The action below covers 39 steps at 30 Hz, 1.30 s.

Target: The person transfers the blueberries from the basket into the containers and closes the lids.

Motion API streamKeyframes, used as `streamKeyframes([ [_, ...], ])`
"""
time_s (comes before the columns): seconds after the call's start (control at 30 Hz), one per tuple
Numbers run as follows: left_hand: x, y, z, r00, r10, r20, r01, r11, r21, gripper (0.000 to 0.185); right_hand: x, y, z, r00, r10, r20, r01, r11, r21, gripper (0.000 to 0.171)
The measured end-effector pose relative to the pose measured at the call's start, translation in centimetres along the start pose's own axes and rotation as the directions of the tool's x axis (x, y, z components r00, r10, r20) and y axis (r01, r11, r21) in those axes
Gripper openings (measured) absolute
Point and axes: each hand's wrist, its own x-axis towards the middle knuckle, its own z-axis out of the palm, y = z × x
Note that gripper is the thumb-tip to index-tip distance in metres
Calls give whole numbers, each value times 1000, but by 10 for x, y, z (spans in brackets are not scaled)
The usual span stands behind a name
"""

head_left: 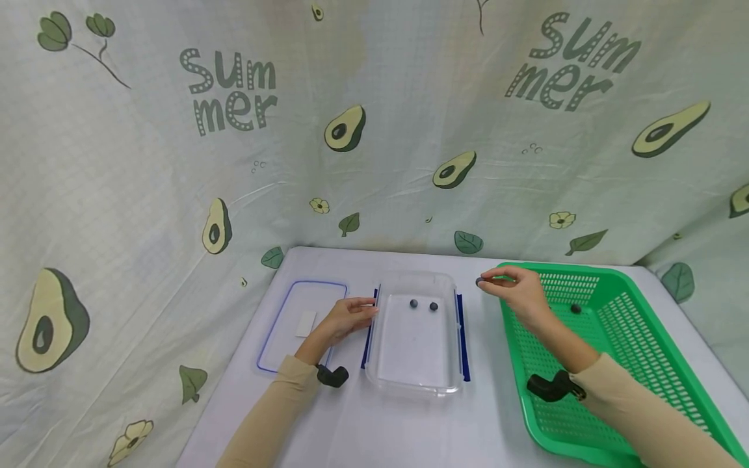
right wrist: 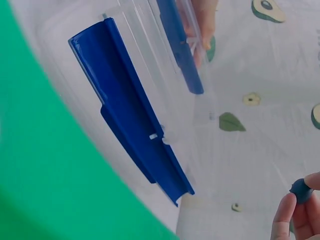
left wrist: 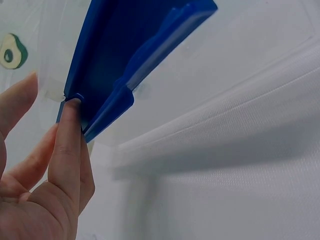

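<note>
A clear plastic container (head_left: 412, 354) with blue side latches stands on the table, two blueberries (head_left: 433, 306) on its floor near the far end. My left hand (head_left: 345, 316) is at its left side, fingers extended. In the left wrist view a fingertip touches the blue latch (left wrist: 102, 60) hanging there, with the thumb apart from it. Up between the container and the green basket, my right hand (head_left: 517, 292) pinches a blueberry (right wrist: 301, 190) between thumb and fingertips. The right latch (right wrist: 125, 105) hangs outward.
A green slatted basket (head_left: 517, 390) stands at the right under my right forearm, a dark blueberry (head_left: 576, 309) inside it. Left of the container lies a clear lid with a blue-edged rim (head_left: 301, 282). Behind the table hangs a printed curtain (head_left: 398, 214).
</note>
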Motion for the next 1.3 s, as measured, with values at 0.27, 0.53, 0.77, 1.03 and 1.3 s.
streamKeyframes([
  [0.27, 0, 1, 0, 1000, -2, 1, 2, 1000, 6, 48, 4, -1, 17, 997, 53, 56, -51, 998, -38, 32],
  [0.53, 1, 0, 1, 1000, -13, -8, 13, 1000, -6, 48, 10, 6, 30, 991, 57, 118, -51, 997, -60, 28],
  [0.77, 1, -1, 2, 1000, -11, -17, 11, 1000, -1, 48, 16, 16, 37, 986, 80, 146, -74, 996, -47, 26],
  [1.03, 0, 0, 1, 1000, -10, -7, 10, 1000, -5, 49, 16, 17, 47, 980, 139, 142, -121, 985, -126, 22],
  [1.3, 2, 0, 0, 1000, -11, 3, 11, 1000, -7, 50, 16, 17, 54, 975, 172, 140, -162, 983, -83, 23],
])
